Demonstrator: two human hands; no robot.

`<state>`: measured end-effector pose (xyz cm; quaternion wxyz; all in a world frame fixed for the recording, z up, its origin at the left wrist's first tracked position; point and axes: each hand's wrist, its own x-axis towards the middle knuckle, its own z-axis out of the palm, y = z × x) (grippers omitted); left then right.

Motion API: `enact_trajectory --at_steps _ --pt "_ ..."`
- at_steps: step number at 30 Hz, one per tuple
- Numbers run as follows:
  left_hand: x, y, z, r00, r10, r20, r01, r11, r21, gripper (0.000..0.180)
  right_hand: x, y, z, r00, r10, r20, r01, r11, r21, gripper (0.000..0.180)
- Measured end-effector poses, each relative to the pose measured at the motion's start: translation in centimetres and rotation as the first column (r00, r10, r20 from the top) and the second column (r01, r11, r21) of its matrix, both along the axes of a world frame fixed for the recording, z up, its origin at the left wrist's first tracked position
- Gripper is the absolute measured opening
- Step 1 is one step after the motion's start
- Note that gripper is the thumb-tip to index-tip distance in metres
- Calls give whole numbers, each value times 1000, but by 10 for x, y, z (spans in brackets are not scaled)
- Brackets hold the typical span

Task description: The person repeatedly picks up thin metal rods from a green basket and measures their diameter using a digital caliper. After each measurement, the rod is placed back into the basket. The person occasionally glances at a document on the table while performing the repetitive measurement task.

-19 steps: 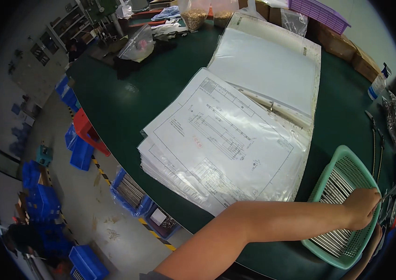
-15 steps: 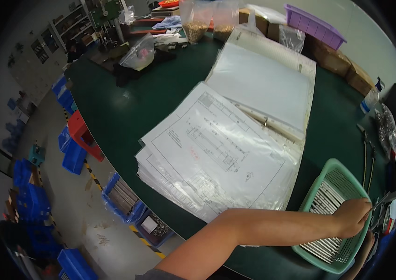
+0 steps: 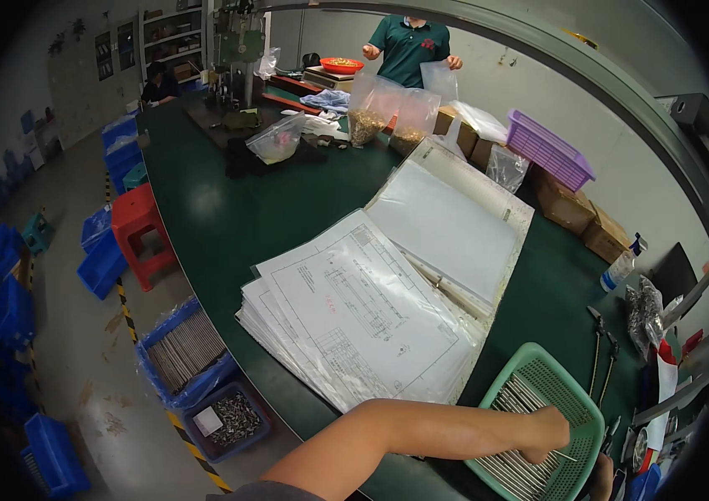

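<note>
I see a smooth green table [image 3: 212, 221] across the middle of the frame, bearing a flat binder [image 3: 446, 230] of glossy sleeved sheets [image 3: 371, 313]. Lower right, a perforated green plastic basket [image 3: 575, 401] holds the left hand [image 3: 548, 434], fingers curled down; I cannot tell whether they grip any of the thin, shiny metal rods [image 3: 521, 474] lying there. The right hand [image 3: 602, 478], mostly hidden, shows beside the basket; I cannot make out its fingers.

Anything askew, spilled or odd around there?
Mildly: the sleeved drawings lie fanned unevenly, not squared with the open binder, and brownish marks dirty the floor; stain or residue, I can't tell. The metal rods in the green basket lie mostly parallel, though the left hand hides some.
</note>
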<state>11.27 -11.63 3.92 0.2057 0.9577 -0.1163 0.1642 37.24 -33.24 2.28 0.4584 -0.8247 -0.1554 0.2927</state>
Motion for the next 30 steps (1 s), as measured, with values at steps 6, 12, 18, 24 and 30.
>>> enact_trajectory --at_steps 6,12,18,24,30 --pt "4 2 -12 999 -19 -36 21 998 62 11 10 -9 -6 989 -76 -128 70 996 -51 30" --pt "-6 1 1 994 15 -106 -3 994 113 9 16 -12 -6 975 -92 -203 79 994 -73 33" --pt "-59 33 26 922 211 325 -206 977 -50 16 24 -19 -22 959 -106 -264 99 994 -41 35" --pt "-225 125 16 539 833 125 -842 536 58 28 29 -29 -33 938 -136 -320 143 990 -1 33" --pt "-318 111 -23 294 950 107 -945 272 181 46 13 -16 -25 951 -139 -276 142 990 -9 31"
